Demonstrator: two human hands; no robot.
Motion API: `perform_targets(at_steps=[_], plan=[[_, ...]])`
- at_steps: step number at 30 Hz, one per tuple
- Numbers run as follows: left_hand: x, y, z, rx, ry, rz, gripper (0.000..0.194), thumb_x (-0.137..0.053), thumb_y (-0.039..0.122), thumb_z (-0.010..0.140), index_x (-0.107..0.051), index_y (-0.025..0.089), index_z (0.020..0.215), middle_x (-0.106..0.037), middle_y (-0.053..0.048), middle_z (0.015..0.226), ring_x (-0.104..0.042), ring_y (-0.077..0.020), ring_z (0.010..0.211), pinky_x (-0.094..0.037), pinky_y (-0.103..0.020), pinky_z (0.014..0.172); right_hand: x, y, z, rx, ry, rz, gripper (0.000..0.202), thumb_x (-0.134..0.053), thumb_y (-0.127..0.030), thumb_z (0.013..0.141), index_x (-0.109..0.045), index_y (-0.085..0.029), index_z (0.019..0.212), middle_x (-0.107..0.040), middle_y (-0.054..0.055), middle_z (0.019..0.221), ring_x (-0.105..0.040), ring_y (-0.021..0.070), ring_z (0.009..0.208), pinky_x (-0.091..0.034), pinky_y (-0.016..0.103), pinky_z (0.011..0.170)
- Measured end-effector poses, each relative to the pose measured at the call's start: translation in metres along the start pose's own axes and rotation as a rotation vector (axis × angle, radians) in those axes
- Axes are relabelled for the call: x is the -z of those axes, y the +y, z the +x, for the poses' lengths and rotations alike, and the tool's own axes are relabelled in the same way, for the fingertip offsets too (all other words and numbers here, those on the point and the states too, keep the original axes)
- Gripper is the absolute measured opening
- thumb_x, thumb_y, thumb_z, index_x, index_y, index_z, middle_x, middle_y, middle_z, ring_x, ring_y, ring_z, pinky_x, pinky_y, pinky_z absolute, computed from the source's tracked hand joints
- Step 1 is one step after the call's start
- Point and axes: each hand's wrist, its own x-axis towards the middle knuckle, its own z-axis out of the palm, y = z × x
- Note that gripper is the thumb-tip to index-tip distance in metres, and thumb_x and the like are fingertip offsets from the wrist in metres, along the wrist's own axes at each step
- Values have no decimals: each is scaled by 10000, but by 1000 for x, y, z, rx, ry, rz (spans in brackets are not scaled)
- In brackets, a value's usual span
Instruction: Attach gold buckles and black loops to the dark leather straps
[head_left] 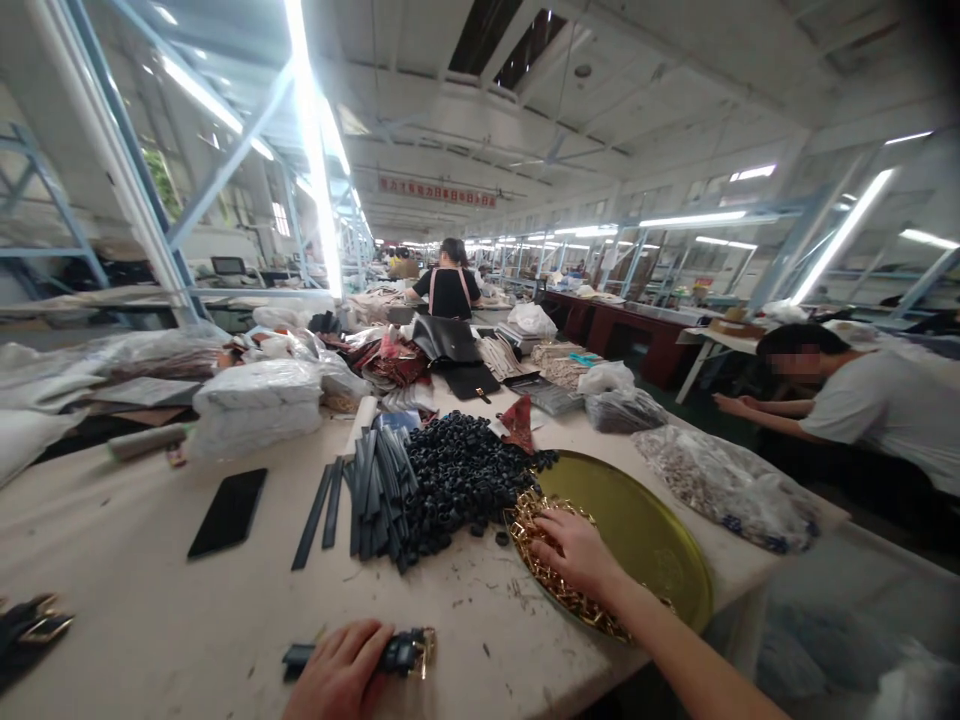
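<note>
My left hand (346, 668) is closed over a short dark strap (397, 654) at the table's front edge, and a gold buckle shows at the strap's right end. My right hand (574, 548) rests on a pile of small gold metal pieces (551, 580), with its fingers apart and the tips partly hidden among them. The pile lies along the near left side of a round gold tray (660, 530). Left of the tray is a heap of small black loops (465, 470). Flat dark strips (379, 495) lie stacked beside that heap.
A black phone (228, 513) lies on the table at left. More buckled straps (34, 625) are at the far left edge. Plastic-wrapped bundles (259, 395) and a bag of beige pieces (720, 485) flank the work area. Co-workers (448, 285) sit ahead and at right (862, 400).
</note>
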Motion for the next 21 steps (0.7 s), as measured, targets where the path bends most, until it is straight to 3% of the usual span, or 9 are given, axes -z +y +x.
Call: perform_targets(at_steps=[4,7,10,15,18,21], plan=[[5,6,-3,56,-14,-76,321,-534,227,749,-568,265,1066,-631,-13,1017,-589,-194,905,-476,-312,811,1,6,-42,-2,67,-51,482,-426,-518,778,-554,-223,1137,-510,76,1256,-403,251,1177,-254,431,995],[9,9,-4,88,-22,-117,336,-512,211,756,-553,228,1089,-620,-38,1029,-571,-205,931,-449,-349,845,-9,18,-72,-319,324,-85,581,-352,-526,792,-483,-132,1197,-470,135,1277,-380,254,1201,-286,388,990],[13,12,-4,98,-49,-155,326,-489,210,773,-545,203,1094,-601,-59,1051,-545,-214,962,-417,-379,872,-22,24,-86,-586,457,-117,658,-224,-505,822,-427,-13,1209,-455,267,1228,-418,335,1158,-343,467,907],[23,16,-4,112,-89,-191,304,-462,216,797,-541,180,1088,-582,-74,1056,-518,-221,984,-391,-383,876,-42,2,-59,-711,458,-99,666,-240,-541,808,-486,-30,1158,-522,298,1119,-526,395,1007,-390,542,768],[28,18,-5,117,-87,-200,287,-472,205,791,-548,196,1067,-579,-61,1040,-514,-216,974,-382,-370,872,-44,-14,-37,-655,430,-64,596,-297,-518,823,-503,-61,1144,-533,254,1135,-536,332,1019,-417,474,793],[28,18,-6,114,-85,-215,265,-469,175,788,-559,216,1034,-578,-44,1007,-511,-206,959,-377,-351,859,-32,-11,-35,-569,406,-54,454,-399,-450,841,-474,-147,1170,-505,135,1215,-497,240,1079,-387,424,884]])
